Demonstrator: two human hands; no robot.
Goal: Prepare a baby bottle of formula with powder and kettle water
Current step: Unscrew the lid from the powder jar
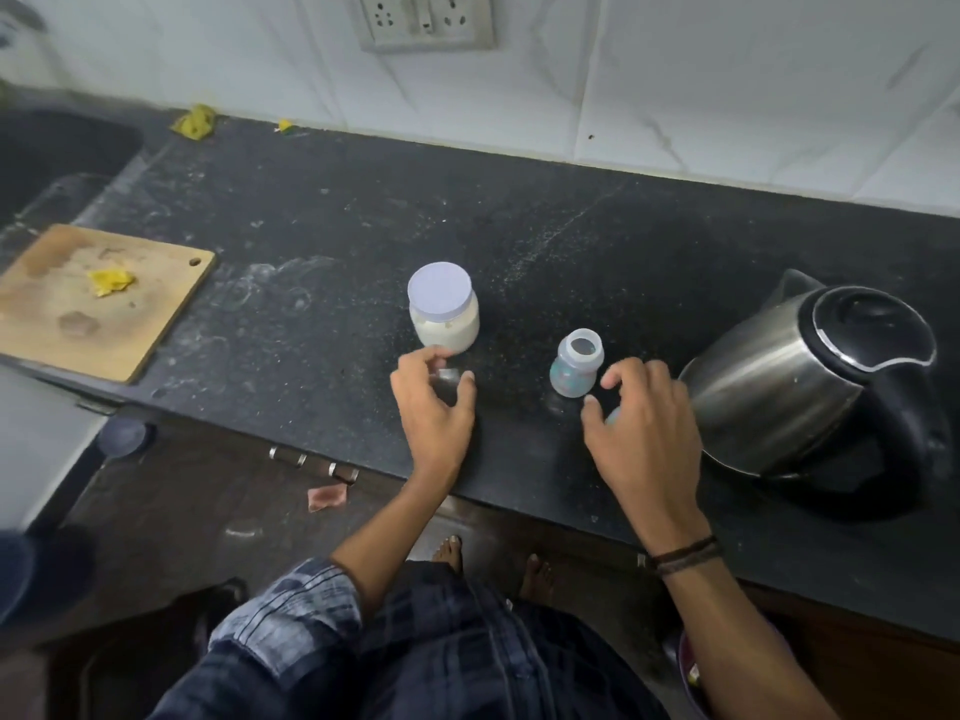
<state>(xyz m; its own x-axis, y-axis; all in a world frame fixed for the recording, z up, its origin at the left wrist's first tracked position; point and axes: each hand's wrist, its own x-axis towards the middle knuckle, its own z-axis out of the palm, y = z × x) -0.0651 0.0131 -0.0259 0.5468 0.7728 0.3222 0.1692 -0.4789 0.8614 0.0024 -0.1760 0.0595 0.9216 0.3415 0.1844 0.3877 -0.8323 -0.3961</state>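
Note:
A small baby bottle stands open-topped on the black counter. Left of it is a jar of white powder with a pale lid on. A steel kettle with a black lid and handle stands at the right. My left hand sits just in front of the jar, its thumb and fingers curled round a small clear cap. To the right of the bottle, between it and the kettle, my right hand hovers with loosely bent fingers. A pale piece shows partly under its palm.
A wooden cutting board with a yellow scrap lies at the left, beside a dark sink. Yellow scraps lie along the tiled wall, which carries a socket plate. The counter's front edge runs close to my body.

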